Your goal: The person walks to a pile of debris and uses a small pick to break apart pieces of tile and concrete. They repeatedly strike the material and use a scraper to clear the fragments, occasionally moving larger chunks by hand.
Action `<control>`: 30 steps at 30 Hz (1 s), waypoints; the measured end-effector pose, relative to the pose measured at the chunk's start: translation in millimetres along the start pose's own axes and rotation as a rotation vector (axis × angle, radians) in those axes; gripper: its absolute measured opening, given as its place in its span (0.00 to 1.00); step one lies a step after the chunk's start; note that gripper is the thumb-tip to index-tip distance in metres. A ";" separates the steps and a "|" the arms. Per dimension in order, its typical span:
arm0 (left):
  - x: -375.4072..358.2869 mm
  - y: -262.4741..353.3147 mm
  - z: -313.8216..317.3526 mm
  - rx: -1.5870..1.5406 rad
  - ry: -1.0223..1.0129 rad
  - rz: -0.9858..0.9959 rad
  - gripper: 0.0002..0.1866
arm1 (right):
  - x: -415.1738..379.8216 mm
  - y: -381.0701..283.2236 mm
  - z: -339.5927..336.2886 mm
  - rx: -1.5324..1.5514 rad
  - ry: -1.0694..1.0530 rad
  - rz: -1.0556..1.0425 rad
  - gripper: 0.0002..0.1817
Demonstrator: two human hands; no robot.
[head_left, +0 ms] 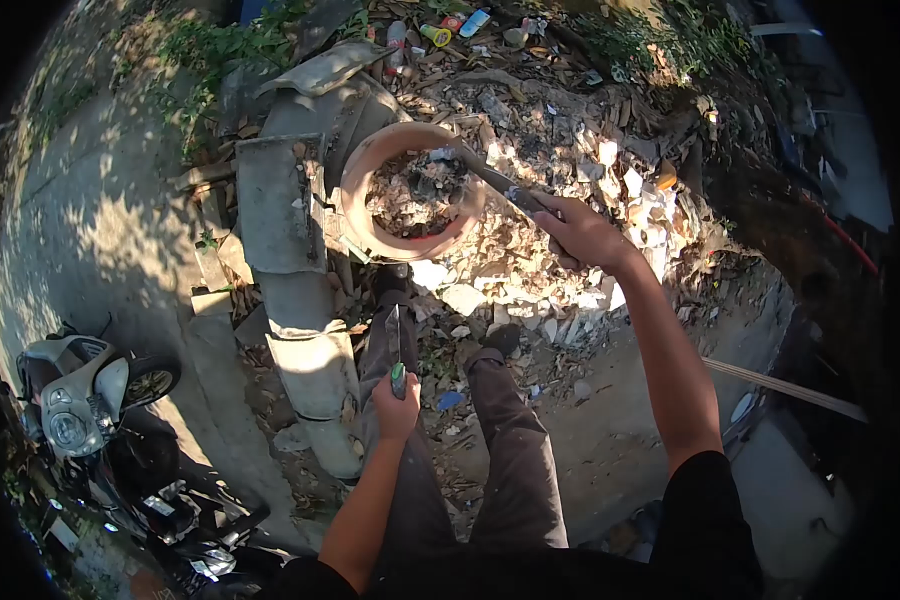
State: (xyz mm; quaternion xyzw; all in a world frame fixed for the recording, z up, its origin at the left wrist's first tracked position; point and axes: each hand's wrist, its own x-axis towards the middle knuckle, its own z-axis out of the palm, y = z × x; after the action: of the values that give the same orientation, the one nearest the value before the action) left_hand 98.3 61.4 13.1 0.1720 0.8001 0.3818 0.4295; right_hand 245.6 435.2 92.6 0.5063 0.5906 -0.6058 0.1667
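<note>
My right hand (585, 235) is closed around the near end of a long, dark, narrow tool (505, 187). The tool's far end reaches the upper right rim of a pinkish-brown ring (360, 190), which lies over rubble and dry leaves. Lower down, in front of my left leg, my left hand (397, 408) grips a knife (399, 345) by its green and grey handle. Its thin blade points away from me, towards the ring. Ash-coloured debris (435, 180) shows through the ring's opening.
Broken pale rubble (530, 270) spreads around the ring. Curved grey slabs (282, 205) line its left side. A parked motorbike (75, 400) stands at lower left on the concrete path (110, 240). Litter, including a clear bottle (397, 45), lies at the top. A wooden strip (780, 385) juts in at right.
</note>
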 end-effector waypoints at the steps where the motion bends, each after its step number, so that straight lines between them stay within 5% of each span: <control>1: -0.7 1.2 -0.6 -0.066 0.003 -0.034 0.09 | 10.7 3.7 21.0 -0.006 0.030 -0.037 0.21; 3: -0.2 5.1 -1.0 -0.065 0.037 -0.010 0.09 | 50.5 42.4 69.1 -0.323 0.295 -0.374 0.22; 5: -0.5 9.0 -3.4 -0.024 -0.014 -0.024 0.09 | 49.1 25.9 103.8 -0.232 0.220 -0.162 0.25; 7: 0.0 12.8 -4.3 0.014 -0.027 -0.019 0.09 | 72.6 68.1 147.3 -0.459 0.477 -0.345 0.28; 12: 2.3 10.0 -3.6 0.035 -0.032 0.032 0.10 | 65.5 71.9 168.9 -0.567 0.529 -0.403 0.39; 20: 9.5 22.4 0.6 0.072 -0.069 0.063 0.09 | 37.7 88.1 156.0 -0.412 0.682 -0.550 0.39; 27: 10.4 10.7 5.0 0.096 -0.132 0.005 0.09 | 2.2 141.1 125.1 -0.112 0.823 -0.476 0.36; 30: 6.3 -1.3 4.5 0.126 -0.178 -0.013 0.09 | -15.9 170.0 120.7 0.113 0.832 -0.242 0.32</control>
State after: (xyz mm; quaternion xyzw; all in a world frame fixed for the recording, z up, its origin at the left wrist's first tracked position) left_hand 98.5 66.5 7.1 0.2264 0.7825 0.3111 0.4896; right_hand 338.2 280.2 -12.9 0.6427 0.6287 -0.3965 -0.1857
